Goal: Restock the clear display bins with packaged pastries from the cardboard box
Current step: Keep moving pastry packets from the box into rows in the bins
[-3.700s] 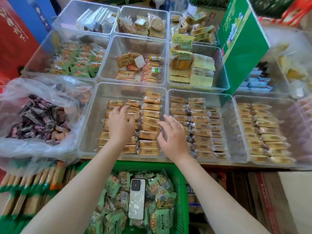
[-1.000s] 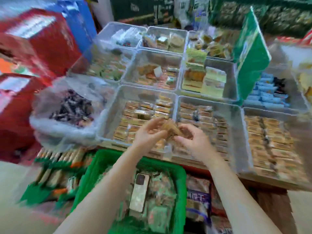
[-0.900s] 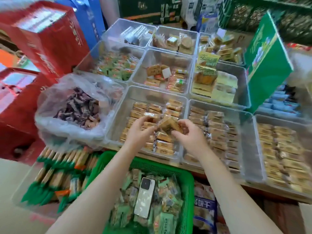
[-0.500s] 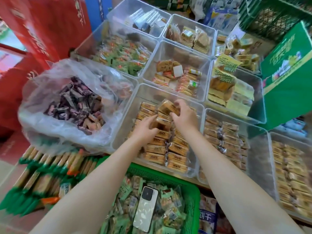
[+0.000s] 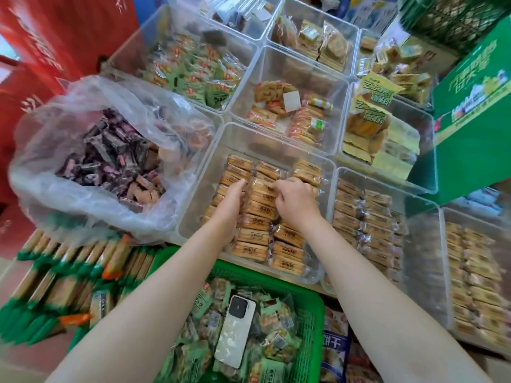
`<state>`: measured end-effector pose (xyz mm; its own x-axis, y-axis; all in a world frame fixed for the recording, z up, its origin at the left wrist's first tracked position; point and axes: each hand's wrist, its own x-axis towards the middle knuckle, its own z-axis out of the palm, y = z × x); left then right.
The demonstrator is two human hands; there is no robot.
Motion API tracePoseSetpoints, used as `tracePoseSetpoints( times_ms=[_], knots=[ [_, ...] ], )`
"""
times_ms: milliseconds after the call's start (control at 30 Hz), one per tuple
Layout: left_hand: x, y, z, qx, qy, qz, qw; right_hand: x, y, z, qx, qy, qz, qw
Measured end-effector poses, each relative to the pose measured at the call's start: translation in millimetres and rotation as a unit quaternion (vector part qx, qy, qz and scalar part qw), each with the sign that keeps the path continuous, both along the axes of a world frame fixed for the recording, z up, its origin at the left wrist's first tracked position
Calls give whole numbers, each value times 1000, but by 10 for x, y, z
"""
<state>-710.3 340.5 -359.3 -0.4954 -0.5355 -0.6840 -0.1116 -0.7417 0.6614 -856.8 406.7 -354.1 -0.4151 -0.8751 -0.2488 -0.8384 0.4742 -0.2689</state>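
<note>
My left hand (image 5: 231, 199) lies flat on golden wrapped pastries (image 5: 255, 225) rowed in the clear bin (image 5: 210, 172); my right hand (image 5: 294, 199) pinches one in the middle row, lower than half a second ago.

Both hands, left hand (image 5: 231, 199) and right hand (image 5: 294, 199), on wrapped pastries (image 5: 258, 214) inside a clear bin (image 5: 210, 172).

Colours among the snack display

Golden-brown packaged pastries with dark print (image 5: 258, 210) are seen in a clear plastic bin (image 5: 210, 167); a white phone (image 5: 235, 331) is shown in a green mesh basket (image 5: 315, 322), purple-wrapped sweets (image 5: 110, 158) in a translucent bag.
</note>
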Motion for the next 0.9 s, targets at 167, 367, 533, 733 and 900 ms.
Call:
tracePoseSetpoints(
  times_ms=[167, 367, 533, 733, 900],
  knots=[
    [-32, 136, -23, -31, -55, -26, 998, 39, 145, 61, 46, 28, 49, 997],
    [-40, 427, 308, -366, -190, -37, 910, 72, 901, 290, -151, -27, -33, 988],
    [-564, 1311, 821, -392, -95, -138, 905, -153, 2127, 698, -230, -130, -166, 950],
    [-1564, 3023, 957, -370, -49, -341, 863, -831, 4069, 1160, -326, -147, -395, 846],
    [-2351, 4635, 858, -333, -12, -428, 840, -1608, 5757, 1368, -399, -111, -549, 726]
  ],
)
